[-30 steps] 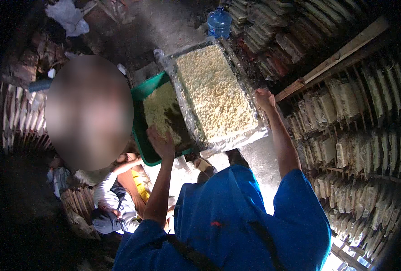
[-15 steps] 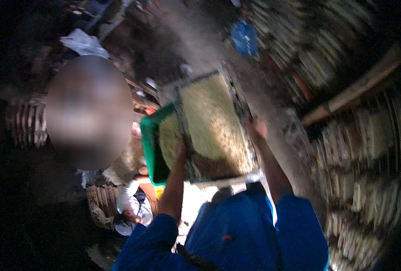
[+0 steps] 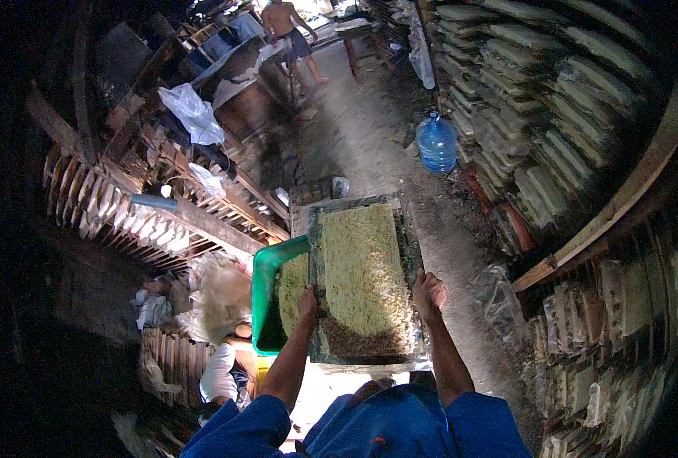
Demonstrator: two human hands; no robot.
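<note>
A person in a blue cloth garment [image 3: 389, 431] grasps a dark-rimmed, shallow rectangular tray [image 3: 315, 256] by its two long sides, directly in front of the body. The left hand [image 3: 308, 301] clasps the left edge, nearer the close corner than the far one; the right hand [image 3: 430, 292] is curled on the right edge at nearly the same height. Fingers beneath the rim are hidden. A pale yellow, crumbly granular layer [image 3: 362, 256] covers most of the tray, reaching toward the far edge; whether the darker strip along the near edge is shadow or thin cover cannot be told.

The matched hold should suit a loose load: equal lift on both edges would keep the tray level and the granules from sliding into a corner. With both hands set toward the near edge, the far corners may want to dip, so firm wrists would help. The deep green plastic tub [image 3: 261, 290] sits close along the left edge, where the left knuckles need room to clear its rim.
</note>
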